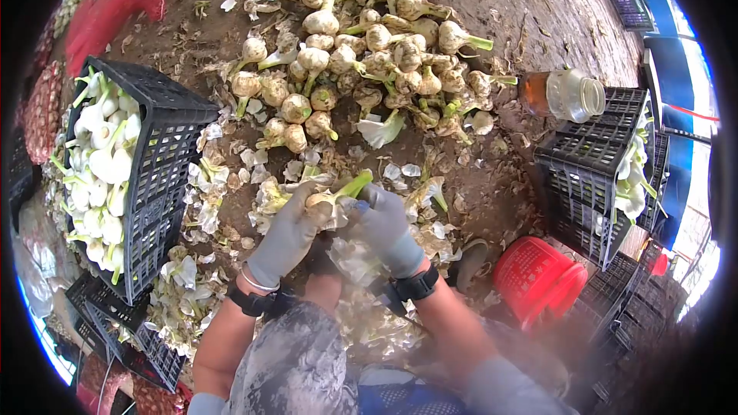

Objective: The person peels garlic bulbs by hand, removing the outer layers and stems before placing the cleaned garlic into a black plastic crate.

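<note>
My left hand (288, 234), in a grey glove, is closed around a garlic bulb (319, 200) whose green stem (354, 184) points up and to the right. Close beside that stem is my right hand (387, 232), also gloved, with its fingers curled together; what lies between them is hidden. Pale loose skin (337, 217) hangs off the bulb between the hands. Blurred white peelings (357, 256) show just under my right hand. Beyond both hands lies a heap of unpeeled garlic bulbs (361, 58) with soil and stems on them.
A black crate (165, 119) of white peeled garlic (104, 161) is tipped at the left. To the right are another black crate (596, 146), a jar with amber liquid (565, 95) and a red bucket (534, 280). Peelings (188, 292) litter the ground; a red mesh bag (115, 19) lies far left.
</note>
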Action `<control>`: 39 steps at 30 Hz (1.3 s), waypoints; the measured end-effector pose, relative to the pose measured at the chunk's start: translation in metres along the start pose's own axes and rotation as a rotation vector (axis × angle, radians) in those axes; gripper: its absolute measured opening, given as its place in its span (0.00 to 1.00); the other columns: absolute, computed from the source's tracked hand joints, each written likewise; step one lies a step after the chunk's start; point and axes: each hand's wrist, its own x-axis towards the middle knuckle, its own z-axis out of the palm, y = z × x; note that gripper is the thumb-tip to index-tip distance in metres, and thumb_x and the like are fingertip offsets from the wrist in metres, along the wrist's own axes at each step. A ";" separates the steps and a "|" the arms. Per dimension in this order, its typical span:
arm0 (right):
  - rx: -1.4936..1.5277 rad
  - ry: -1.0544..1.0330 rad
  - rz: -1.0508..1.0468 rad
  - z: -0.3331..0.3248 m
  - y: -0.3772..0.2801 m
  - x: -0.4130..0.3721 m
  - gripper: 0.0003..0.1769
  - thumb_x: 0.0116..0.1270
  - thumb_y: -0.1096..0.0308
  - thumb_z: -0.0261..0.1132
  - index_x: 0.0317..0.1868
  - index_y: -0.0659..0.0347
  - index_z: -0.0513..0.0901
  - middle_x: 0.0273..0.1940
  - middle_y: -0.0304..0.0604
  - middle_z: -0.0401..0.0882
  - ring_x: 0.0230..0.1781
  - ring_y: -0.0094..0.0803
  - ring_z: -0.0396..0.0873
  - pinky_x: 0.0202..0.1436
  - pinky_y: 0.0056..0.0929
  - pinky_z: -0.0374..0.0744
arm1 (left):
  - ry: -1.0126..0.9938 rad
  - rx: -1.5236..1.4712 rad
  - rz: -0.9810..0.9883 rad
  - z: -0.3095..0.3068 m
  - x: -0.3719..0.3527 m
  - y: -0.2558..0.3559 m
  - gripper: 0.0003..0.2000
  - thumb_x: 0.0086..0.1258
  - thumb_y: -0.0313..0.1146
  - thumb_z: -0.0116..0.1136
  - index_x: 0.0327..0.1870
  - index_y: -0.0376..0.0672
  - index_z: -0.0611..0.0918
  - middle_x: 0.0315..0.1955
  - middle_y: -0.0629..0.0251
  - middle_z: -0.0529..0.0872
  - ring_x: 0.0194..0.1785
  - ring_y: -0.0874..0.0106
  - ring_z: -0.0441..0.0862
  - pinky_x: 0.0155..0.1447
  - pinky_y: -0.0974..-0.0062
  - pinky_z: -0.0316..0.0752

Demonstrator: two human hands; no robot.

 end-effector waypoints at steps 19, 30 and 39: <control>0.228 0.051 0.006 0.002 -0.004 -0.015 0.19 0.68 0.74 0.67 0.59 0.67 0.81 0.59 0.45 0.80 0.59 0.31 0.78 0.59 0.26 0.78 | -0.118 -0.505 -0.249 -0.003 0.013 -0.011 0.25 0.79 0.51 0.50 0.61 0.35 0.78 0.46 0.59 0.87 0.46 0.71 0.85 0.51 0.77 0.80; 0.459 0.415 0.234 -0.032 0.006 -0.016 0.16 0.71 0.64 0.70 0.50 0.68 0.84 0.38 0.39 0.84 0.35 0.23 0.80 0.41 0.22 0.79 | 0.183 0.528 0.074 -0.024 -0.030 0.012 0.18 0.74 0.37 0.61 0.57 0.35 0.81 0.44 0.60 0.87 0.49 0.78 0.84 0.50 0.80 0.78; -0.393 0.127 -0.510 -0.005 -0.014 -0.016 0.22 0.55 0.75 0.75 0.53 0.59 0.85 0.49 0.48 0.82 0.50 0.47 0.80 0.54 0.38 0.77 | 0.072 0.225 -0.162 0.006 0.008 0.009 0.18 0.71 0.25 0.54 0.60 0.29 0.76 0.42 0.65 0.84 0.43 0.81 0.79 0.46 0.81 0.75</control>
